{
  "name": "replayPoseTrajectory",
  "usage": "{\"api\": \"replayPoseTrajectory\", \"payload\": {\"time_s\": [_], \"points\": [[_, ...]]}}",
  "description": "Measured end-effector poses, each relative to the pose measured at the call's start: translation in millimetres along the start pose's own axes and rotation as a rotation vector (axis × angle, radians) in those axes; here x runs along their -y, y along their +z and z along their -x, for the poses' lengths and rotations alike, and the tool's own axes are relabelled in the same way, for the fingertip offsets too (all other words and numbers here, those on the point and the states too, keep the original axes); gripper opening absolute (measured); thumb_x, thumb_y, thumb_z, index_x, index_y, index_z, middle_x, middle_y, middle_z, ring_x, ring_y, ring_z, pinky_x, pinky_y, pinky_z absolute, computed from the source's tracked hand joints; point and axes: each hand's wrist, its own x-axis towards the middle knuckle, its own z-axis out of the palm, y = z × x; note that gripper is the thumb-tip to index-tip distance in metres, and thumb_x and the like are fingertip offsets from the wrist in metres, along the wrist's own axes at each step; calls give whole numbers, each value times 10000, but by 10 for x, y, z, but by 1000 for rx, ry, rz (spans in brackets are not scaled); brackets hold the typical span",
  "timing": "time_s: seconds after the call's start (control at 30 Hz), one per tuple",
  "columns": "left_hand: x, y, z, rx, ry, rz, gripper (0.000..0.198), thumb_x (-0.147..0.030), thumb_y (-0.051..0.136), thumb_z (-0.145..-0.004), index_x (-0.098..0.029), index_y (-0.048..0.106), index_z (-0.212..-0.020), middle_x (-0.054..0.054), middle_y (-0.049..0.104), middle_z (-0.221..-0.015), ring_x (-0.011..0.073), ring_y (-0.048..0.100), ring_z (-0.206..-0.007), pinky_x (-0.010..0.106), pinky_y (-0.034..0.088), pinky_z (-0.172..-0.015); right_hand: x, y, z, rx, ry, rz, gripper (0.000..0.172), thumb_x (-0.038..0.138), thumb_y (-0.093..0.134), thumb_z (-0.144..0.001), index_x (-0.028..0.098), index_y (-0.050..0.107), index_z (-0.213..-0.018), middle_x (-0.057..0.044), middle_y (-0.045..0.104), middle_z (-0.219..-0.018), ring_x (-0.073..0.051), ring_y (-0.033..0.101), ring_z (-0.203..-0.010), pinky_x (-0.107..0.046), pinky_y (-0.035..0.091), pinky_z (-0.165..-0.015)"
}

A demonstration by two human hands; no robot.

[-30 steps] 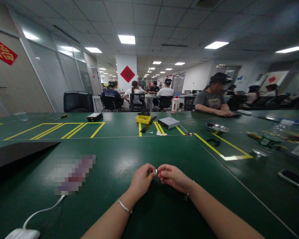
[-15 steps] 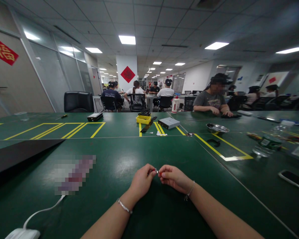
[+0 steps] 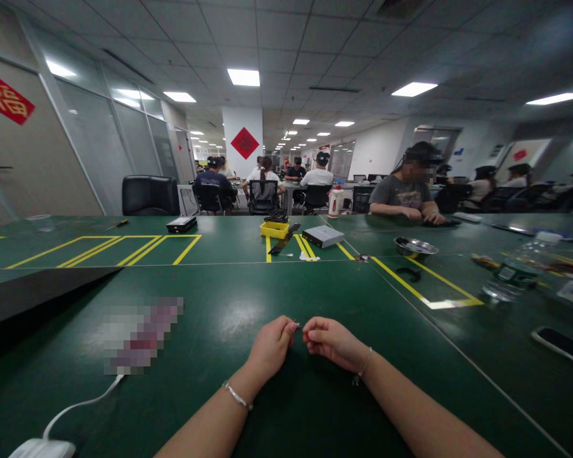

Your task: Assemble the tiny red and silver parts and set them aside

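My left hand [image 3: 272, 343] is closed in a pinch over the green table. A small shiny metal piece [image 3: 297, 325] pokes out from its fingertips; its kind is too small to make out. Just to the right, with a narrow gap between, my right hand [image 3: 332, 342] has thumb and fingers pressed together near the piece. Whatever it holds, if anything, is hidden by the fingers.
A blurred-out object [image 3: 143, 337] with a white cable [image 3: 83, 401] lies to the left. A yellow bin [image 3: 274, 229], a grey box [image 3: 323, 236] and a metal bowl [image 3: 415, 247] stand further back. On the right are a water bottle [image 3: 516, 270] and a phone [image 3: 566, 346]; a co-worker [image 3: 403, 191] sits beyond.
The fingertips are slightly further apart. A red-orange bit that showed at my right fingertips is out of sight, and the metal piece stays at my left fingertips.
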Motion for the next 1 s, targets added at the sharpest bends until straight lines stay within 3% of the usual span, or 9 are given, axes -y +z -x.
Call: {"api": "replayPoseTrajectory", "payload": {"time_s": [0.27,0.47,0.77,1.0], "points": [[-6,1,-11,-72,-1,94,111,-265,436,-715,-202,515,-760,-30,565,-686,101,505,-622,205,359,-577,-5,-20,-2,-7,6,11,164,246,569,-656,129,524,-761,1,548,-623,-59,495,-527,-219,374,-547],[-6,9,-16,-90,-1,83,114,-182,496,-653,-207,498,-765,-34,559,-729,104,506,-645,210,367,-592,-4,-16,-5,-21,-6,33,224,334,489,-714,118,524,-761,13,514,-559,-49,465,-462,-196,346,-472],[-12,14,-6,-52,46,31,120,-125,503,-612,-198,495,-707,-34,539,-713,108,488,-671,207,361,-600,8,-34,13,30,-36,-44,190,152,625,-590,139,531,-755,-12,574,-739,-67,518,-612,-241,383,-627],[17,26,-18,-37,59,44,197,-130,489,-634,-208,541,-807,-24,559,-718,105,500,-659,207,372,-606,18,-56,53,123,-2,10,212,136,633,-577,118,572,-779,-28,585,-736,-83,530,-639,-247,372,-643]]}}
